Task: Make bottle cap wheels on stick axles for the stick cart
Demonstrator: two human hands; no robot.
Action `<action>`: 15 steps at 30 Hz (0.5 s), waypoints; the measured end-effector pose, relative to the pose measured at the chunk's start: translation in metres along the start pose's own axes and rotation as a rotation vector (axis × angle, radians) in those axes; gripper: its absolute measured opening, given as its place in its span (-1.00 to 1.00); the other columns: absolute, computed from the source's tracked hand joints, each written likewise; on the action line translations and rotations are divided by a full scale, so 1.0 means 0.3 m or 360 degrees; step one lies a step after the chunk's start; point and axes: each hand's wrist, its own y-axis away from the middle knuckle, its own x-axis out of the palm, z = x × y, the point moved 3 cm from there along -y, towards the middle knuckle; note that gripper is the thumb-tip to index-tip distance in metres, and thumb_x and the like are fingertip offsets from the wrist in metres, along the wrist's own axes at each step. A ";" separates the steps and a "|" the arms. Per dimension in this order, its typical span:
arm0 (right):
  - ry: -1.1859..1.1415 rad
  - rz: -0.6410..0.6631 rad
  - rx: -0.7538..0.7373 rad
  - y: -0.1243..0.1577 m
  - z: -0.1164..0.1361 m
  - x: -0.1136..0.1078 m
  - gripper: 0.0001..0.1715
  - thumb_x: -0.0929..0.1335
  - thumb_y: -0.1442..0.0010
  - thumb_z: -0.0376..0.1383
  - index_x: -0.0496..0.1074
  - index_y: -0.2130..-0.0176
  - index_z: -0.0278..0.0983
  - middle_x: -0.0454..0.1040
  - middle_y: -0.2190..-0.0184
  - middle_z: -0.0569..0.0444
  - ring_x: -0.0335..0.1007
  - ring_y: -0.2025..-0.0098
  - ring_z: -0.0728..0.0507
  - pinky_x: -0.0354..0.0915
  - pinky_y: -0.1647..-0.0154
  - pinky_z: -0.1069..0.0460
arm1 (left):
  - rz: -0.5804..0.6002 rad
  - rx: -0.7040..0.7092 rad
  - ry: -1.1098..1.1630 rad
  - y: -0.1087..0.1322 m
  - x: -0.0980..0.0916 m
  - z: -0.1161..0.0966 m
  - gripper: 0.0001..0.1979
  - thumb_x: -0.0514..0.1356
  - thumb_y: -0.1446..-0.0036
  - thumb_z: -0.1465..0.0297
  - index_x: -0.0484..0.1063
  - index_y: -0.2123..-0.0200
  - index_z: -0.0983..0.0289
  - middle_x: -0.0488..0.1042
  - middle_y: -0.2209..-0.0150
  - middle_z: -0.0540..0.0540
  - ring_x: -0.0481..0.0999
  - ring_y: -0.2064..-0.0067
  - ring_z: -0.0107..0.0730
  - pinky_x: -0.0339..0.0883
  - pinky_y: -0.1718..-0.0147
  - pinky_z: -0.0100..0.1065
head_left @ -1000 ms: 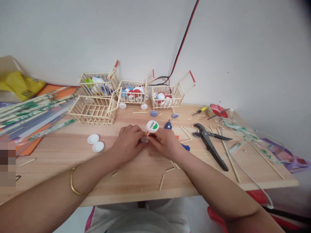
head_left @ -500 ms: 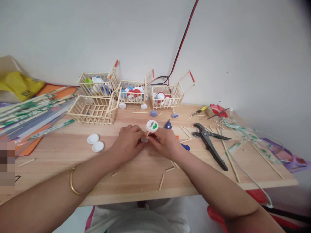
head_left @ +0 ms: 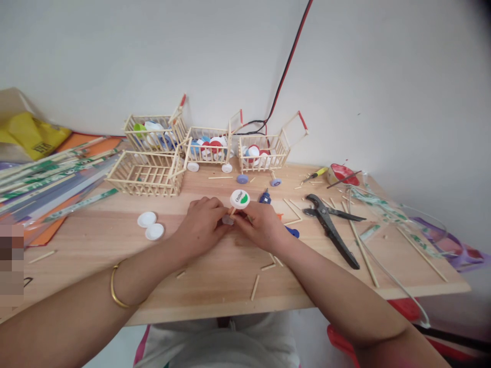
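Both my hands meet over the middle of the table, fingers closed around a small wooden stick (head_left: 232,210) with a white cap (head_left: 240,199) at its upper end. The cap bears dark lettering and a green patch. My left hand (head_left: 202,225) pinches from the left, and my right hand (head_left: 261,225) from the right. A pale, translucent piece (head_left: 227,220) shows between the fingertips; the rest of what they hold is hidden. Two white caps (head_left: 154,231) lie left of my left hand. Beyond my right hand is a blue glue gun (head_left: 265,197), partly covered by the hand.
Small stick-built carts (head_left: 148,174) stand along the back, some filled with colored caps. Black pliers (head_left: 332,230), loose sticks (head_left: 255,287) and a yellow cutter (head_left: 318,174) lie rightward. Bagged sticks (head_left: 76,204) cover the left side. A cable (head_left: 399,282) crosses the right edge.
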 end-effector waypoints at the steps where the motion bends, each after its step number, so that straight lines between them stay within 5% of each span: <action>1: 0.0001 0.0003 0.0006 0.000 0.000 0.000 -0.89 0.29 -0.19 -0.38 0.43 0.33 -0.30 0.47 0.42 0.07 0.37 0.38 -0.05 0.18 0.36 0.11 | 0.0000 0.0000 -0.0001 0.000 0.000 -0.001 -0.85 0.15 -0.16 0.31 0.48 0.25 0.20 0.43 0.25 0.09 0.36 0.16 -0.20 0.17 0.18 -0.18; 15: 0.0021 0.0000 0.0005 0.001 -0.006 0.002 -0.89 0.29 -0.19 -0.38 0.42 0.32 -0.28 0.48 0.41 0.06 0.37 0.37 -0.06 0.18 0.36 0.10 | 0.0010 -0.0007 0.0009 0.002 -0.001 -0.003 -0.83 0.14 -0.16 0.31 0.48 0.22 0.19 0.43 0.24 0.10 0.36 0.15 -0.19 0.18 0.16 -0.16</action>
